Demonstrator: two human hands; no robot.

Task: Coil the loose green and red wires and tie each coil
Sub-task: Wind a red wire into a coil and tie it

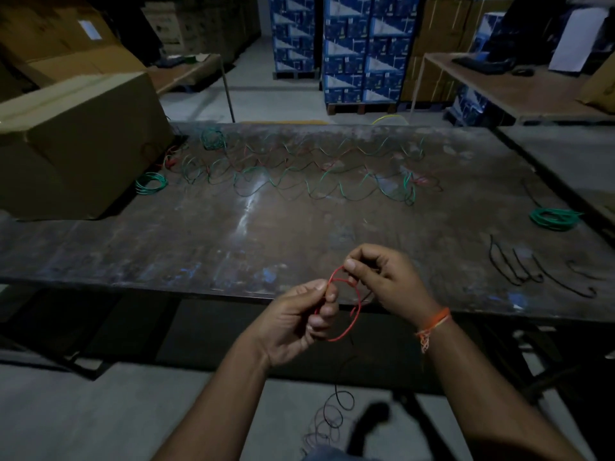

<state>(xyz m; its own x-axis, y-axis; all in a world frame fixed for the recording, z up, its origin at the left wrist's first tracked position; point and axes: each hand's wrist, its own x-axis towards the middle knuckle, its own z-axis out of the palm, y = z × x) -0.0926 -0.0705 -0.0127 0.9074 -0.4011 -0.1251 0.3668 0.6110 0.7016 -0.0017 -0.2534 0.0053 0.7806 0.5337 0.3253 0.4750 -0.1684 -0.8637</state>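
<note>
A small loop of red wire [353, 322] hangs between my hands just in front of the table's near edge. My left hand [299, 322] pinches the loop's left side. My right hand [382, 277] pinches its top with thumb and forefinger. The wire's tail [336, 410] drops in dark curls toward the floor. Loose wavy green and red wires [299, 168] lie tangled across the far half of the table. Green coils lie at the far left [150, 183], the back [213, 138] and the right edge [554, 218].
A dark worn metal table [199, 247] fills the middle. A large cardboard box [76, 141] stands on its left end. Dark curly wire pieces [532, 271] lie at the right. Stacked blue cartons [359, 48] and other tables stand behind.
</note>
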